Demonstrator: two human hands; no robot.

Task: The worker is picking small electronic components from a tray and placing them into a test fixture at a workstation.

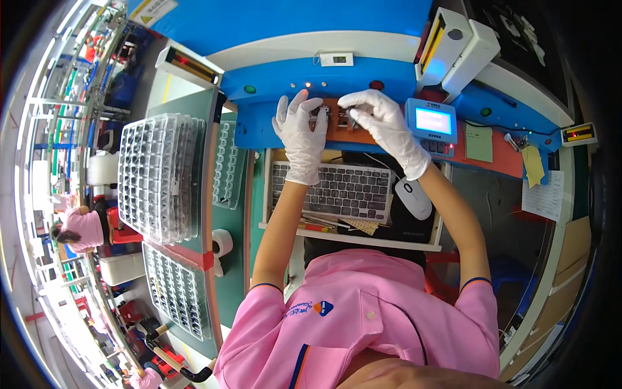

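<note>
Both my hands wear white gloves and reach to an orange-brown fixture strip (334, 133) on the blue machine. My left hand (300, 136) is at the fixture's left side with its fingers apart. Its thumb and forefinger lie beside a small dark metal part of the fixture (326, 111). From the right, my right hand (385, 126) comes over the fixture with closed fingers, pinching a small dark piece (352, 112). The fingers partly hide that piece, so its kind is unclear.
A keyboard (346, 191) and white mouse (413, 198) sit in a drawer below my hands. A lit display box (432, 122) stands at the right. Stacked clear trays (159, 178), another parts tray (175, 288) and a white roll (222, 242) are at the left.
</note>
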